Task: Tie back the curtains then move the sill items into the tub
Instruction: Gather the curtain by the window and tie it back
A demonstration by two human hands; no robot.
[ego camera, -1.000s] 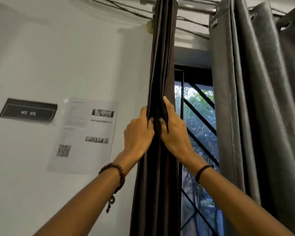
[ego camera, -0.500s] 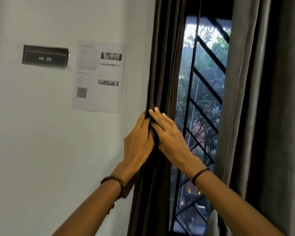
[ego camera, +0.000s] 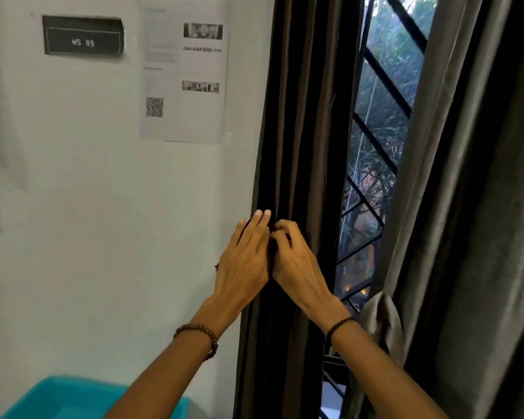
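Observation:
A dark brown curtain (ego camera: 297,122) hangs bunched in narrow folds along the left side of the window. My left hand (ego camera: 244,264) presses on its left edge with fingers straight. My right hand (ego camera: 297,264) is curled into the folds, pinching the cloth right beside the left hand. A grey curtain (ego camera: 454,207) hangs at the right, and a knot or tie of grey cloth (ego camera: 381,322) shows low on its edge. A teal tub (ego camera: 52,400) sits at the bottom left. The sill and its items are out of sight.
A black diagonal window grille (ego camera: 375,140) fills the gap between the curtains, with trees outside. On the white wall at left hang a printed sheet (ego camera: 183,71) and a dark sign (ego camera: 84,36) reading WS 05.
My view has tilted down and both hands have slid lower along the dark curtain. The curtain rod has left the view and the teal tub has appeared.

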